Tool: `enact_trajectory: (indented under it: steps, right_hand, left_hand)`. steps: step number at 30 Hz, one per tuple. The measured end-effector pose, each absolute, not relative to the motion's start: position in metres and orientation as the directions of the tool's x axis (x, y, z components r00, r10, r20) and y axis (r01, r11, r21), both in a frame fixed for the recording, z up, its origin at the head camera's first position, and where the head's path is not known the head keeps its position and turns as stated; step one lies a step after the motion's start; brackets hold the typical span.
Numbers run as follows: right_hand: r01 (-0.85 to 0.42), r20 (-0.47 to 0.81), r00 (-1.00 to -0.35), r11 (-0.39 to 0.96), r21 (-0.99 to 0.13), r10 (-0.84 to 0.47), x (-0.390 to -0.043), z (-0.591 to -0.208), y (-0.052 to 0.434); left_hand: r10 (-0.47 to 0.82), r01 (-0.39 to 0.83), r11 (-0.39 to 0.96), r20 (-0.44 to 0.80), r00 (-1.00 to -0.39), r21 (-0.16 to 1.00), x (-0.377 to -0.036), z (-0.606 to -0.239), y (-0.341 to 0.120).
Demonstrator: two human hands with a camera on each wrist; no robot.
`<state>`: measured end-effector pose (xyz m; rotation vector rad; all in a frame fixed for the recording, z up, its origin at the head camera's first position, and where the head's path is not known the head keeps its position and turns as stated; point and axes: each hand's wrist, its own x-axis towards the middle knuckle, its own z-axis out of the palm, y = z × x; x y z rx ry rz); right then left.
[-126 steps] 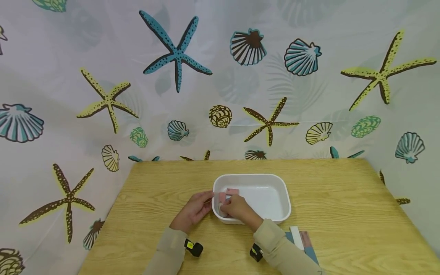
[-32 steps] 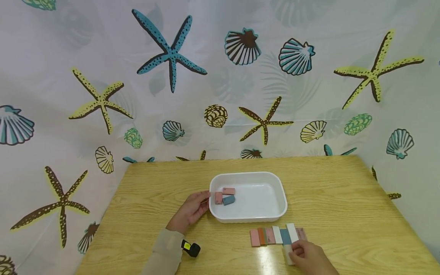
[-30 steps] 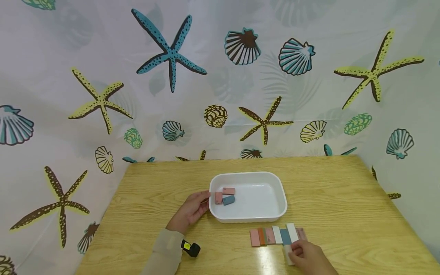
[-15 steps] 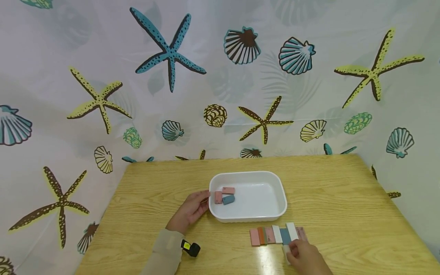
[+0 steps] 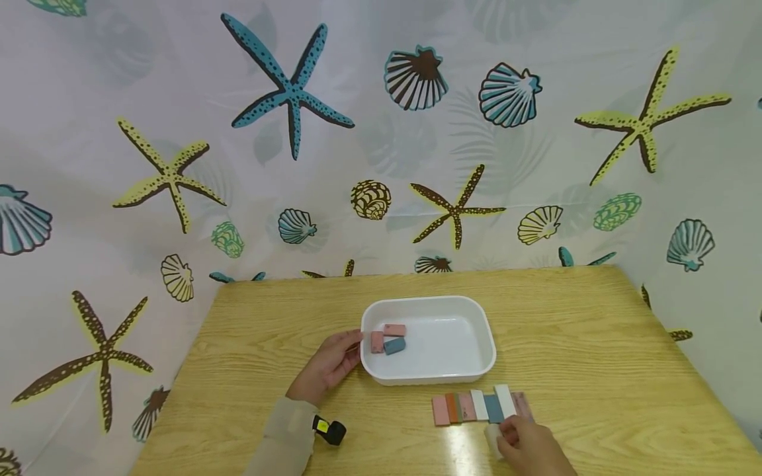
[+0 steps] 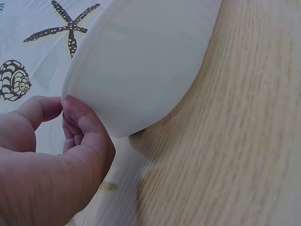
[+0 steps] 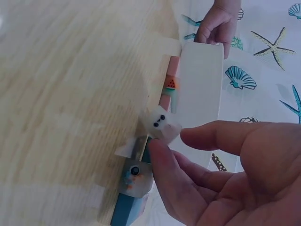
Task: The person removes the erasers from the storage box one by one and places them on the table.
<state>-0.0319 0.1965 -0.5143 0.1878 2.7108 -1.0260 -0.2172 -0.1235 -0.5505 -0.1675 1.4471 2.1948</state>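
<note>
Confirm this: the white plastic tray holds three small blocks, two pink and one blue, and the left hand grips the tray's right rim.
Not quite. The head view shows the left hand on the left rim of the white plastic tray, not the right. The rest holds: two pink blocks and one blue block lie inside.

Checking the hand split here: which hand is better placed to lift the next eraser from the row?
Right: the right hand already touches a white eraser by the row, while the left hand holds the white tray.
</note>
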Motion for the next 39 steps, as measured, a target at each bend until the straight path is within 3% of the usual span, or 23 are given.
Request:
enact_trajectory:
  steps: [8, 22, 26, 31, 35, 39]
  right_hand:
    - [0.202, -0.292, -0.956, 0.812, -0.547, 0.041, -0.032, -0.513, 0.196]
    - [0.190, -0.244, -0.968, 0.804, -0.564, 0.058, -0.037, -0.501, 0.202]
    - [0.185, -0.248, -0.969, 0.693, -0.697, 0.010, -0.049, -0.493, 0.216]
    - [0.198, -0.263, -0.959, 0.417, -0.887, -0.104, -0.068, -0.486, 0.236]
    - [0.221, -0.269, -0.948, 0.255, -0.941, -0.172, -0.083, -0.480, 0.241]
    - [0.215, -0.256, -0.941, 0.197, -0.957, -0.219, -0.099, -0.475, 0.236]
  left_hand:
    - [0.337, -0.465, -0.310, -0.362, -0.869, 0.829, -0.215, -0.550, -0.124]
    - [0.328, -0.473, -0.311, -0.374, -0.868, 0.824, -0.215, -0.550, -0.128]
    - [0.332, -0.474, -0.317, -0.371, -0.867, 0.822, -0.215, -0.549, -0.128]
    - [0.336, -0.468, -0.313, -0.365, -0.868, 0.826, -0.216, -0.550, -0.127]
    - [0.334, -0.472, -0.314, -0.370, -0.867, 0.824, -0.218, -0.550, -0.126]
    - [0.332, -0.468, -0.301, -0.369, -0.868, 0.831, -0.218, -0.550, -0.125]
